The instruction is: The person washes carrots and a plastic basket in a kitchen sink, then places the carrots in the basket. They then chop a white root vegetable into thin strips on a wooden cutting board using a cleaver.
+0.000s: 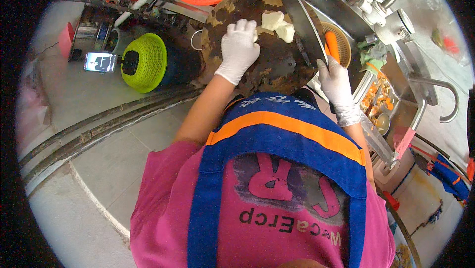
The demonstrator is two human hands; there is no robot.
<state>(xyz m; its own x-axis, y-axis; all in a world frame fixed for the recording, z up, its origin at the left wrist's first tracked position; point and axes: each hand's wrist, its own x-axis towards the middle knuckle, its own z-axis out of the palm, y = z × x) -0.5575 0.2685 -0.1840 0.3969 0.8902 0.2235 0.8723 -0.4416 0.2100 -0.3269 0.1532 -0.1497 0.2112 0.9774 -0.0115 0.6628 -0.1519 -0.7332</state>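
Observation:
My left hand (240,49), in a white glove, lies on the left part of a round, dark-stained chopping board (274,77). A bit of something pale shows at its fingertips, mostly hidden by the hand. Pale, whitish food pieces (277,25) lie on the board to the right of that hand. My right hand (334,80), also gloved, grips a large cleaver (305,26) at the board's right side. Its broad dark blade points away from me, over the board's right edge; the handle is hidden in the hand.
Right of the board, a tan basket (345,41) holds carrots (332,43). Beyond it, a metal sink (408,108) contains orange and pale peelings. A red basin (217,0) with metal bowls stands behind. At left are a green colander (148,64) and a lit phone (100,62).

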